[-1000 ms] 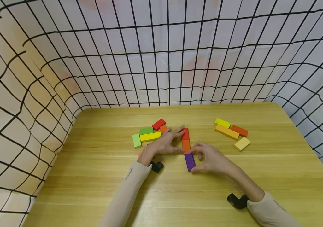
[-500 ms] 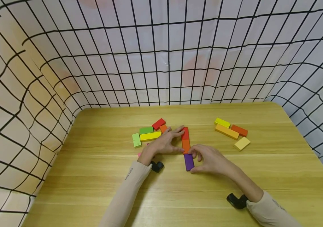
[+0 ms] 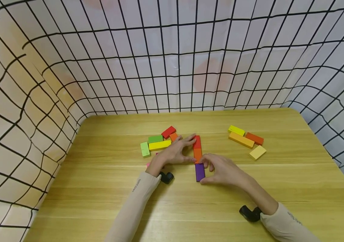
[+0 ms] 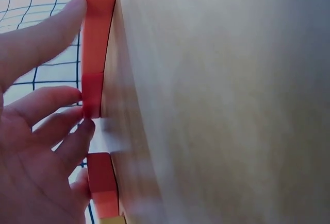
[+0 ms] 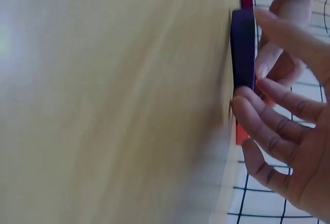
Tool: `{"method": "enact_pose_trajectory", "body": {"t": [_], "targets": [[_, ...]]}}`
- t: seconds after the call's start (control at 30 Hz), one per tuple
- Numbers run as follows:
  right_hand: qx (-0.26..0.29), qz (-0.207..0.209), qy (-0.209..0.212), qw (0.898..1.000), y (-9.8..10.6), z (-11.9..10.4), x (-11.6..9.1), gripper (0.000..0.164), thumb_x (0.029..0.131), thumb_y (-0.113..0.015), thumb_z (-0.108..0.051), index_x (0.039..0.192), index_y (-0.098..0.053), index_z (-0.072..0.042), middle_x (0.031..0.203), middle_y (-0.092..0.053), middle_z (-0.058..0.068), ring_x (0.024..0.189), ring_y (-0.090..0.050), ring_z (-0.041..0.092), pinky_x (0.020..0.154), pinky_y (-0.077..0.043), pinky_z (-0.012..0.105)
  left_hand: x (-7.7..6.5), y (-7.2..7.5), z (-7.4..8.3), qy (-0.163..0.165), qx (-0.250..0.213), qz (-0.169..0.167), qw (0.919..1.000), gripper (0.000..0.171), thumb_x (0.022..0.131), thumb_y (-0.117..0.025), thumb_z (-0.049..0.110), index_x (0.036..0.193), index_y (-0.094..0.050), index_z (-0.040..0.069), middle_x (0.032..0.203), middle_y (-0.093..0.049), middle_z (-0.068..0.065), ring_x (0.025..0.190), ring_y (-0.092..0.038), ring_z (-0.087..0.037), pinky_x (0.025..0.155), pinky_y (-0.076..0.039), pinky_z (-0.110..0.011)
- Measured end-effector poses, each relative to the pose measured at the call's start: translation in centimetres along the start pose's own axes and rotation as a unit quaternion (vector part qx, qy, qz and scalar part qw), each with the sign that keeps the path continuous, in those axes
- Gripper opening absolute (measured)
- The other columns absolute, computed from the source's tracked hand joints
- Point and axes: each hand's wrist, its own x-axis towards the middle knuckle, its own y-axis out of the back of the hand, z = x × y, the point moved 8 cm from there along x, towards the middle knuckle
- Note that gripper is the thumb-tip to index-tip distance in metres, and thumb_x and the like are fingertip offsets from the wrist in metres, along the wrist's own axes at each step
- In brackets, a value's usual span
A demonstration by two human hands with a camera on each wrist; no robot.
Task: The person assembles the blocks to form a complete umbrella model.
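Note:
A red block (image 3: 197, 142) and an orange block (image 3: 198, 155) lie end to end on the wooden table. My left hand (image 3: 176, 153) holds this pair from the left side, fingertips at the red block's far end and thumb beside the orange one; the left wrist view shows that thumb (image 4: 72, 20) at the orange block's end. A purple block (image 3: 200, 172) continues the line toward me. Its two ends are pinched between thumb and fingers of my right hand (image 3: 223, 169), which reaches in from the right. In the right wrist view the purple block stands slightly tall beside the fingers (image 5: 258, 121).
Left of the row, partly behind my left hand, lie a red block (image 3: 168, 132), a green block (image 3: 155, 138), a yellow block (image 3: 160, 145) and several others. A second group to the right includes a light-orange block (image 3: 241, 140). Black-lined white cloth (image 3: 187, 74) surrounds the table.
My right hand has shifted slightly left with the purple block, which now lies straighter in line with the orange one. The left hand has stayed in place.

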Motion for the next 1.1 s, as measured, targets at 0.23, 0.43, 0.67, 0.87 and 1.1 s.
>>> {"method": "enact_pose_trajectory", "body": {"t": [0.23, 0.43, 0.67, 0.87, 1.1], "targets": [[0.041, 0.011, -0.029, 0.999, 2.1, 2.3, -0.2, 0.056, 0.086, -0.084, -0.042, 0.128, -0.065, -0.01, 0.114, -0.072, 0.004, 0.099, -0.067, 0.019, 0.087, -0.058, 0.038, 0.0, -0.1, 1.2, -0.003, 0.025, -0.014, 0.9996, 0.1, 0.089, -0.079, 0.051, 0.164, -0.026, 0.01, 0.176, -0.003, -0.008, 0.16, 0.003, -0.045, 0.13, -0.003, -0.06], [0.021, 0.089, -0.048, 0.995, 5.5, 5.4, -0.6, 0.054, 0.097, -0.074, -0.032, 0.14, -0.06, -0.002, 0.137, -0.063, 0.02, 0.126, -0.06, 0.042, 0.103, -0.049, 0.064, -0.1, -0.8, 2.1, 0.01, 0.106, -0.045, 0.9933, 0.12, 0.083, -0.08, 0.061, 0.167, -0.012, 0.008, 0.176, 0.005, -0.009, 0.163, 0.004, -0.029, 0.132, 0.004, -0.052], [0.004, 0.144, -0.108, 0.984, 8.7, 9.8, -1.6, 0.05, 0.1, -0.069, -0.017, 0.143, -0.056, 0.005, 0.144, -0.051, 0.031, 0.134, -0.047, 0.053, 0.11, -0.038, 0.071, -0.3, -1.6, 2.1, 0.026, 0.149, -0.067, 0.9863, 0.129, 0.081, -0.078, 0.066, 0.167, -0.001, 0.008, 0.176, 0.006, -0.009, 0.163, 0.006, -0.025, 0.132, 0.004, -0.05], [-0.013, 0.163, -0.129, 0.978, 9.9, 11.9, -2.0, 0.047, 0.099, -0.068, -0.01, 0.139, -0.057, 0.012, 0.138, -0.051, 0.035, 0.123, -0.052, 0.052, 0.104, -0.044, 0.067, -0.4, -1.8, 2.1, 0.033, 0.158, -0.071, 0.9843, 0.13, 0.08, -0.08, 0.066, 0.167, -0.003, 0.009, 0.176, 0.006, -0.007, 0.163, 0.005, -0.022, 0.132, 0.005, -0.051], [-0.033, 0.174, -0.131, 0.975, 10.1, 12.5, -2.0, 0.038, 0.097, -0.068, -0.007, 0.13, -0.064, 0.011, 0.129, -0.056, 0.033, 0.117, -0.051, 0.05, 0.099, -0.044, 0.066, -0.4, -1.9, 2.1, 0.039, 0.163, -0.069, 0.9833, 0.13, 0.079, -0.08, 0.066, 0.167, -0.002, 0.01, 0.176, 0.006, -0.005, 0.163, 0.004, -0.02, 0.132, 0.005, -0.052]]}}
